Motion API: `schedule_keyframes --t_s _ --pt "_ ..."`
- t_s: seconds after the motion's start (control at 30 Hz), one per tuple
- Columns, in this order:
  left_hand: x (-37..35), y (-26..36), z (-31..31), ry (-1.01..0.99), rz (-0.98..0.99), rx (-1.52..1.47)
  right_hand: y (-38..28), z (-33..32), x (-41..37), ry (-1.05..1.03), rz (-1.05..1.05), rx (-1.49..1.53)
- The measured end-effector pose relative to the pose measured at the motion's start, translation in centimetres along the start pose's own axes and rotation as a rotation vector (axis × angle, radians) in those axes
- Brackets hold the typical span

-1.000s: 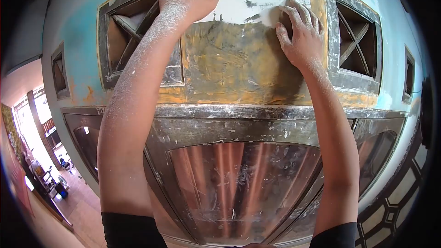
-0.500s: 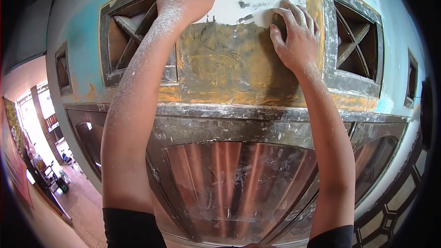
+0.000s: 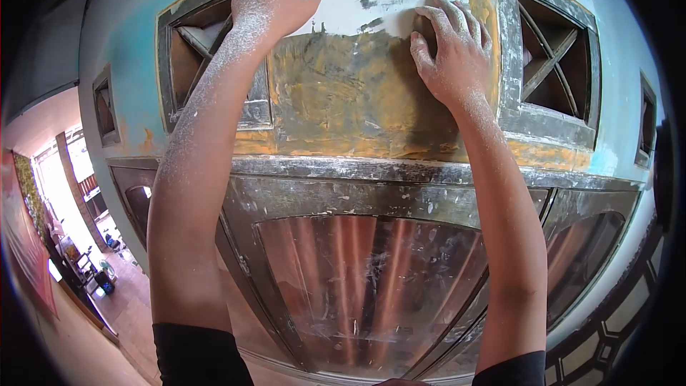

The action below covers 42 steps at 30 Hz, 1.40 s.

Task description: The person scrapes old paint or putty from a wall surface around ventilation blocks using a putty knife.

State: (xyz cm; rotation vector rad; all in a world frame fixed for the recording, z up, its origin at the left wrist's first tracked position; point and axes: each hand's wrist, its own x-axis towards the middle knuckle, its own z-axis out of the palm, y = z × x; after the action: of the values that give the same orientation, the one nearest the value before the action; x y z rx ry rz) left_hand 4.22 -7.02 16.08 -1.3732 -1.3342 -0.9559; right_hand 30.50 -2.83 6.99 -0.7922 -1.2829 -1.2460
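I see the wall (image 3: 321, 100) in fairly even daylight, while the opening (image 3: 63, 189) at far left burns out to white. A soft dark shadow spreads beside and below the right grip (image 3: 454, 50). My fisheye view looks sharp centrally, bows straight lines outward and blackens the corners.

the lone head view faces forward between the person's raised arms (image 3: 207, 143), near the wall (image 3: 336, 93), wide and rounded.
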Motion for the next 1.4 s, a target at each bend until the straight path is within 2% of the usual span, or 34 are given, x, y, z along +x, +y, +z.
schedule_keyframes --t_s 0.57,0.7,0.97,1.1,1.17,1.4 --pt "-4.9 -3.2 2.7 0.224 -0.102 -0.429 0.0 0.1 -0.3 0.000 0.014 0.033" --pt "-5.0 -3.0 2.3 0.241 -0.112 -0.408 -0.1 -0.2 -0.3 -0.017 0.013 0.032" --pt "-3.5 -2.8 1.0 0.091 -0.156 -0.280 -0.1 0.0 -0.3 -0.014 0.014 0.020" --pt "-3.2 -2.0 1.0 0.132 -0.142 -0.304 -0.2 -0.1 -0.2 -0.002 0.017 0.021" --pt "-3.8 -1.0 1.5 0.051 -0.186 -0.297 -0.2 0.1 -0.4 0.014 0.010 0.011" --pt "-1.5 -2.4 0.3 0.101 -0.125 -0.261 -0.2 0.1 -0.2 -0.005 0.021 0.007"
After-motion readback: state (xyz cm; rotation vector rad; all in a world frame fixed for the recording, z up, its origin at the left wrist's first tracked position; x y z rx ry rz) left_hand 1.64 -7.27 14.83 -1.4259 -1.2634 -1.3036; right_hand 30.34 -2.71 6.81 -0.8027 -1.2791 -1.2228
